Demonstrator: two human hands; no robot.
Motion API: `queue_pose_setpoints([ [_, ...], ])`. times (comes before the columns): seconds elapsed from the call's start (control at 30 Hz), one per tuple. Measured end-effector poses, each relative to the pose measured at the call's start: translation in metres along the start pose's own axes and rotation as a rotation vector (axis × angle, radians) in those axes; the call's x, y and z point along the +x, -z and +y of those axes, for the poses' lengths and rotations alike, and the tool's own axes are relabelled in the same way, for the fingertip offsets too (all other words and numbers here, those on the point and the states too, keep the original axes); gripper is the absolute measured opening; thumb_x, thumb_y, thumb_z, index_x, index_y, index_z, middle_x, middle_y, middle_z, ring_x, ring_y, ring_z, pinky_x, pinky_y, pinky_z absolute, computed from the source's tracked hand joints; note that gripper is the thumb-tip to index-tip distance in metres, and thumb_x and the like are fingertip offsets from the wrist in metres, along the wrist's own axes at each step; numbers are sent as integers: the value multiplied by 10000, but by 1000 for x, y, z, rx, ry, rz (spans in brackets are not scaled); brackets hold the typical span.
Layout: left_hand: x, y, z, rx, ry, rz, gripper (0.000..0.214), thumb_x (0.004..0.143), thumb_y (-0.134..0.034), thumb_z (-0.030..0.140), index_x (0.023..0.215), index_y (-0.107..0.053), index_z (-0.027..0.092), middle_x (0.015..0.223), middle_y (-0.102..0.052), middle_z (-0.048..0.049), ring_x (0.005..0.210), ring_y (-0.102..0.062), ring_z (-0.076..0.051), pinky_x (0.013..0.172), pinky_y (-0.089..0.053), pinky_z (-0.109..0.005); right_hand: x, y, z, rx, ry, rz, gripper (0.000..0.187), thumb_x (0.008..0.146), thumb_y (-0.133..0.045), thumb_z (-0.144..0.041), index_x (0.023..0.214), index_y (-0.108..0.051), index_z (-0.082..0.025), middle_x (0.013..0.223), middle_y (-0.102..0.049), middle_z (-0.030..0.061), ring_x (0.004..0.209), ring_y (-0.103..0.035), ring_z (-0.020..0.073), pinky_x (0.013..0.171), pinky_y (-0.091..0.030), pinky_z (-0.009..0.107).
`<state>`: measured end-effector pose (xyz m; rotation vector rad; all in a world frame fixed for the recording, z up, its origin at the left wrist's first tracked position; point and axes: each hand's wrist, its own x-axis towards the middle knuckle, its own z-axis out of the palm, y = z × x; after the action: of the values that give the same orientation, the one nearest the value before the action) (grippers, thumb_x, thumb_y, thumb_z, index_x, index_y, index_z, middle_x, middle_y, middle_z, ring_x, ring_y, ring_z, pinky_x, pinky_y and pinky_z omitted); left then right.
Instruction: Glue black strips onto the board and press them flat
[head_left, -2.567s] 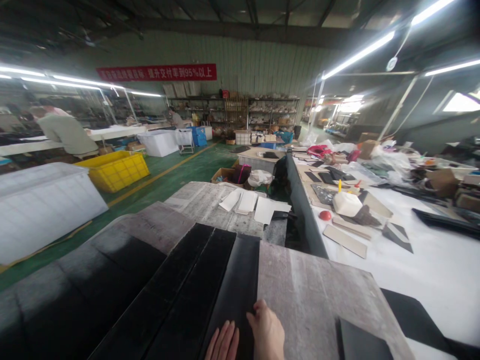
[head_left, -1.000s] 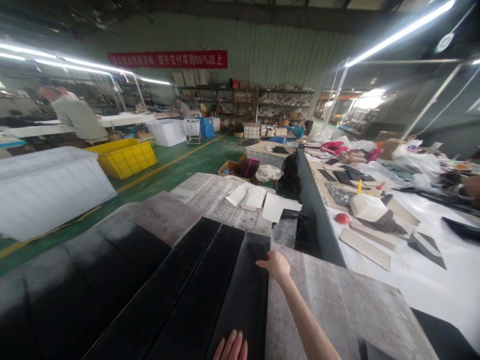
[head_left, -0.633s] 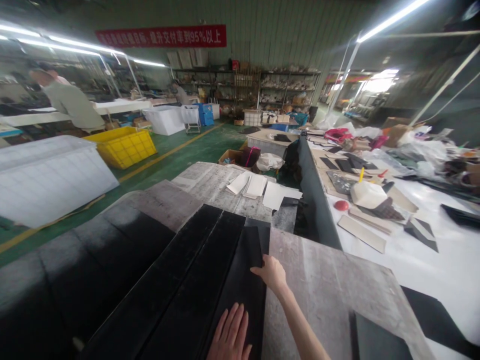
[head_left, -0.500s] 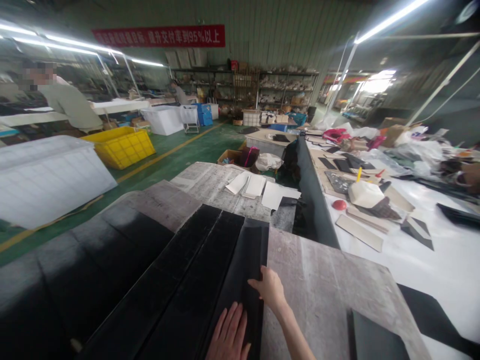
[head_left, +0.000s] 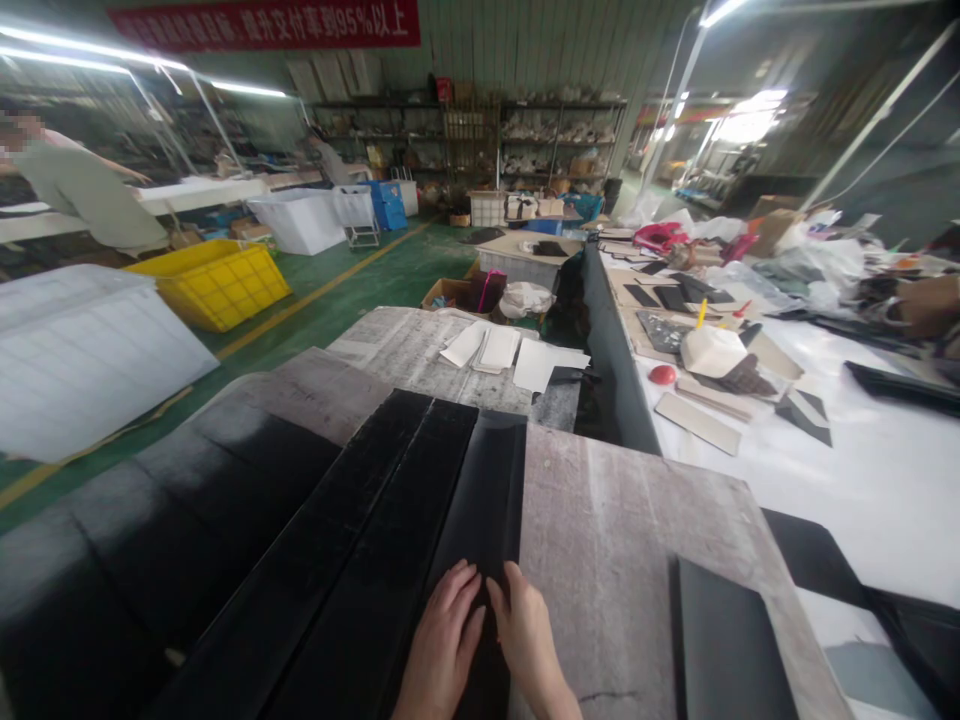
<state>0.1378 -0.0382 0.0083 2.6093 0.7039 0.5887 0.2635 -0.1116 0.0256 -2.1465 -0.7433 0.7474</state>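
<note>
Several long black strips lie side by side on a grey worn board [head_left: 630,540]. Both my hands rest flat on the near end of the rightmost black strip [head_left: 484,490]. My left hand [head_left: 441,645] lies palm down with fingers stretched forward. My right hand [head_left: 529,640] lies beside it, fingers extended, close to the strip's right edge. Neither hand grips anything. The other black strips [head_left: 375,500] run to the left of it.
A dark sheet [head_left: 731,650] lies on the board at the right. White paper pieces [head_left: 510,355] sit further along. A white table [head_left: 847,480] at the right holds a white box [head_left: 711,352], a red ball [head_left: 662,375] and scraps. A yellow crate [head_left: 214,282] and a person [head_left: 71,190] are at the left.
My right hand has slid back from the far end of the rightmost black strip to its near end, beside my left hand. The view has tilted downward.
</note>
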Motion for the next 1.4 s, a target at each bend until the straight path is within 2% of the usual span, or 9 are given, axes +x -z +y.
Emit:
queue_pose_setpoints([
  [0.17,29,10,13,-111,209,-6,274,990,-464,357,1174,-596,201,1161,-648,-68,1077,-647,-194,918,-558,-329,-19,-4,9,198,51,29,355,863,-488,-295,1174,-607,-173,1142,-713,122,1057,-682,242,899,-517,309],
  [0.3,54,8,30,-14,334,-81,268,916,-585,396,1043,-594,160,1014,-621,-78,976,-652,-236,816,-556,-347,-27,-7,15,252,94,1,346,836,-518,-268,1151,-625,-175,1084,-721,115,992,-693,238,845,-534,308],
  [0.43,67,0,39,53,412,-118,151,871,-612,264,953,-538,162,933,-610,-59,881,-659,-225,718,-524,-306,-35,-9,15,289,96,45,350,829,-508,-248,1148,-634,-180,1034,-713,107,922,-694,220,796,-533,288],
  [0.5,70,-3,39,51,405,-126,96,869,-577,192,943,-519,175,900,-625,-40,852,-664,-206,711,-502,-282,-37,-7,14,293,96,58,365,815,-522,-245,1157,-640,-193,1040,-713,100,915,-694,218,795,-531,284],
  [0.63,68,-7,35,35,371,-146,82,881,-497,124,911,-509,200,816,-637,-9,780,-669,-180,656,-452,-245,-31,9,15,262,77,-23,307,865,-483,-304,1081,-681,-210,987,-727,83,895,-697,221,793,-526,292],
  [0.8,64,-10,29,1,354,-131,79,894,-462,138,916,-498,205,802,-635,-9,729,-668,-174,595,-415,-234,-4,31,14,141,-125,157,341,896,-433,-357,1103,-641,-183,998,-736,93,843,-704,224,768,-521,313],
  [0.87,63,-9,27,-17,347,-120,75,894,-458,148,916,-499,208,792,-634,-8,710,-667,-171,579,-409,-230,7,34,10,49,-167,150,327,880,-466,-320,1141,-618,-196,1038,-735,79,901,-703,219,778,-510,300],
  [1.17,62,-5,22,-68,320,-54,73,880,-440,177,886,-501,217,789,-643,-13,683,-673,-167,579,-446,-232,22,32,-9,-246,-213,39,162,897,-515,-340,970,-616,-236,878,-756,52,863,-716,229,664,-453,287],
  [1.4,60,-2,20,-47,248,6,121,883,-400,175,920,-506,219,805,-636,-22,690,-672,-175,590,-464,-249,24,14,-5,-208,-157,39,151,929,-441,-219,956,-588,-205,844,-748,79,810,-721,231,630,-440,274],
])
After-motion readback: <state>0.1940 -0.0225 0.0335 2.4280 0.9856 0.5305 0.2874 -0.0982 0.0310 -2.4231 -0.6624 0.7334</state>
